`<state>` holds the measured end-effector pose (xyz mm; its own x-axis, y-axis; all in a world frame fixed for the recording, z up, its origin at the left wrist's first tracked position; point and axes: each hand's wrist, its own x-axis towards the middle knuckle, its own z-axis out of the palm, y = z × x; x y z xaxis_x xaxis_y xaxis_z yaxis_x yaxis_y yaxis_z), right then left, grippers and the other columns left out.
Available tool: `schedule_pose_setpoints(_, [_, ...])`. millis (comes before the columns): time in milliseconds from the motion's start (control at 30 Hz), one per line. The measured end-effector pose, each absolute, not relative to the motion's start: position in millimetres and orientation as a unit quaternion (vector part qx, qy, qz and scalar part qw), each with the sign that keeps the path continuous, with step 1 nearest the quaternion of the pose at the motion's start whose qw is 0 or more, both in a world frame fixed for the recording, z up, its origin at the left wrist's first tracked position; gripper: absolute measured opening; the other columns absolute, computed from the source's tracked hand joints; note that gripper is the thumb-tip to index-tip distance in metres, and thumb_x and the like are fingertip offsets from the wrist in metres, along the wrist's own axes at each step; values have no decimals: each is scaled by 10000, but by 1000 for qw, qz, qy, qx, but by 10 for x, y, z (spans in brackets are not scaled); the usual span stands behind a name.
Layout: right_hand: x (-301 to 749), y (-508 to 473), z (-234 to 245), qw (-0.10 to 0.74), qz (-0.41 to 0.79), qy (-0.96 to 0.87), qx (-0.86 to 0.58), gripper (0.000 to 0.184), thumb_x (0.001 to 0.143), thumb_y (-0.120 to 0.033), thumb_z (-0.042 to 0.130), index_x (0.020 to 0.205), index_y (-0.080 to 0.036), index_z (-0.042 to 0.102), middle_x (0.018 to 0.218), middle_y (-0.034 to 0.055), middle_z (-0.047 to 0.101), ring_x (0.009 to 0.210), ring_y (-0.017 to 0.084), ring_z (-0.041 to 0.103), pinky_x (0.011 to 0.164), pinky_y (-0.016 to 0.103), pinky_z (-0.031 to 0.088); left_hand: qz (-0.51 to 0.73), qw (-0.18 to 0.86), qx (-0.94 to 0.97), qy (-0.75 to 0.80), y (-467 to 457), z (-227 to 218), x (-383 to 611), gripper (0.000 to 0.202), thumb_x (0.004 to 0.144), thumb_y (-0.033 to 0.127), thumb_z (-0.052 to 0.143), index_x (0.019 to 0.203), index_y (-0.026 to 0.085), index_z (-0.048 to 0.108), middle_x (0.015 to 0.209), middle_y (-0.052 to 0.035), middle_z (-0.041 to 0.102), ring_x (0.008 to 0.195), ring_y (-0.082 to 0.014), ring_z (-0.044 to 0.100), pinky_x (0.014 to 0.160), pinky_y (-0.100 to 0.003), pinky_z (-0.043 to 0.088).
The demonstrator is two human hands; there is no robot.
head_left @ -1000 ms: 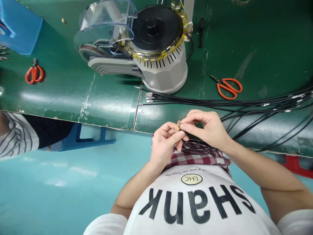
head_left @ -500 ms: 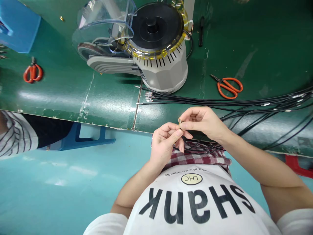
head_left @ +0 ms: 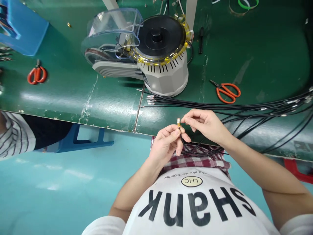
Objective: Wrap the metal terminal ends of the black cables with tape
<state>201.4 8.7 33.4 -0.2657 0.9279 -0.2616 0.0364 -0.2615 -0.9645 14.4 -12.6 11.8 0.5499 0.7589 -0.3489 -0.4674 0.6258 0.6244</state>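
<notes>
A black cable (head_left: 184,143) with a small metal connector (head_left: 178,120) at its end is pinched between the thumb and fingers of my left hand (head_left: 166,139). Yellow tape shows just below the connector, which points up over the table edge. Close to its right side is my right hand (head_left: 206,125), fingers loosely bent and nothing visible in them. The cable's slack loops down over my lap. Just beyond my hands, a bundle of black cables (head_left: 195,103) with metal ends lies across the green table (head_left: 112,107).
A grey tape dispenser (head_left: 166,76) with a black disc and yellow tape pieces stands behind the bundle. Orange-handled snips (head_left: 227,93) lie to the right, another orange-handled pair (head_left: 37,75) to the left. A black marker (head_left: 201,40) and blue bin (head_left: 31,29) lie farther back. Another person's striped sleeve (head_left: 18,133) shows left.
My right hand has let go of the connector and moved slightly right, uncovering it and its yellow tape. My left hand still holds the cable. The view has shifted slightly.
</notes>
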Motion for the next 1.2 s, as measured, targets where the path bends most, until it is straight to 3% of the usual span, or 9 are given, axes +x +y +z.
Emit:
schedule_pose_setpoints(300, [2014,-91,412,278,554,-572,-538,272,845,-427,747,766,-178,669,671,-28,588,593,89,469,541,228,358,399,807,231,368,-123,156,144,217,854,273,746,850,172,553,779,-7,701,392,-56,533,386,-165,344])
schedule_pose_setpoints(433, [1960,-199,406,223,551,-603,-532,277,763,-436,817,833,-197,698,707,-28,646,575,91,511,532,231,365,419,769,236,421,-106,212,164,312,744,245,844,764,157,546,812,28,602,475,-8,426,414,-153,303])
schedule_pose_setpoints(567, [1894,-253,355,241,596,-566,-516,219,861,-414,727,869,-196,706,694,-16,671,563,102,560,549,232,423,417,757,254,434,-88,225,183,346,712,242,865,746,158,531,771,35,541,545,-31,456,451,-151,336])
schedule_pose_setpoints(700, [1925,-232,346,249,685,-499,-469,227,942,-394,632,897,-182,702,802,8,709,584,93,597,604,223,487,434,753,273,411,-81,226,188,296,733,213,852,896,187,606,797,28,561,589,-49,489,498,-155,402])
schedule_pose_setpoints(867, [1964,-227,379,236,691,-503,-462,232,953,-389,624,881,-179,691,804,3,705,582,80,575,591,203,475,427,746,308,408,-60,257,161,309,792,249,813,1083,194,723,773,10,576,583,-55,484,510,-180,395])
schedule_pose_setpoints(967, [1953,-240,388,227,673,-519,-476,265,971,-412,589,908,-179,697,807,14,713,579,89,584,572,212,473,416,737,323,423,-48,266,132,283,808,289,797,1072,195,762,699,7,591,550,-66,438,506,-209,380])
schedule_pose_setpoints(1133, [1941,-251,381,212,663,-534,-480,276,974,-431,579,925,-188,701,803,12,720,581,93,594,569,216,475,441,736,312,408,-44,233,98,168,820,286,782,951,182,769,975,-64,720,533,-40,409,487,-210,367])
schedule_pose_setpoints(1200, [1942,-260,387,199,667,-541,-472,286,972,-437,581,898,-189,703,799,9,723,580,92,596,566,216,469,445,747,296,395,-45,216,99,114,801,256,798,852,171,742,938,-49,715,503,-28,421,464,-197,362])
